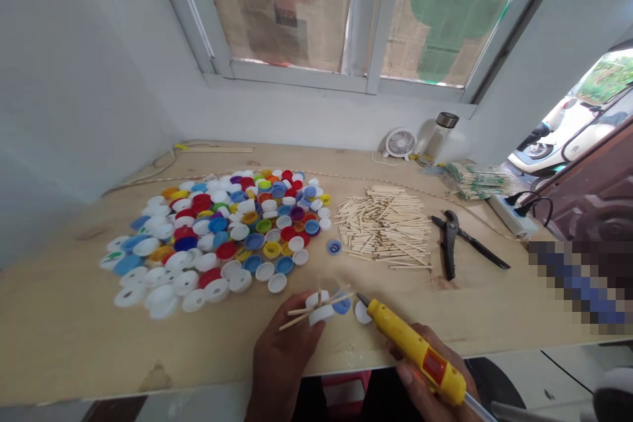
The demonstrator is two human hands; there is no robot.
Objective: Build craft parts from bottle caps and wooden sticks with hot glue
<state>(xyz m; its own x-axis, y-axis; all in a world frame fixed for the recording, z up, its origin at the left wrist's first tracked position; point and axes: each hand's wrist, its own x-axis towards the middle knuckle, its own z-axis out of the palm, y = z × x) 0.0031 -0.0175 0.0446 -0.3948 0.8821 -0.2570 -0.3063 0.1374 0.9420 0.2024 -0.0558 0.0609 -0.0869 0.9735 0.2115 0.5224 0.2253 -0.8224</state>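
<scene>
My left hand [287, 346] is closed on a small assembly of white bottle caps [321, 314] with thin wooden sticks [295, 322] through or against them. At its right side is a blue cap [341, 303]; whether it is joined to the sticks I cannot tell. My right hand [435, 356] grips a yellow hot glue gun [413, 344] with a red patch. Its dark nozzle points up and left, close to the stick ends. Beneath the nozzle a white cap [362, 313] lies on the table. Fingers under the gun are partly hidden.
A wide heap of coloured bottle caps [226, 250] covers the left of the wooden table [69, 343]. Right of it are cut sticks [388, 227], a blue cap [334, 247], black cutters [450, 244] and a power strip [509, 215]. Farther back stand a fan [400, 143] and bottle [438, 138].
</scene>
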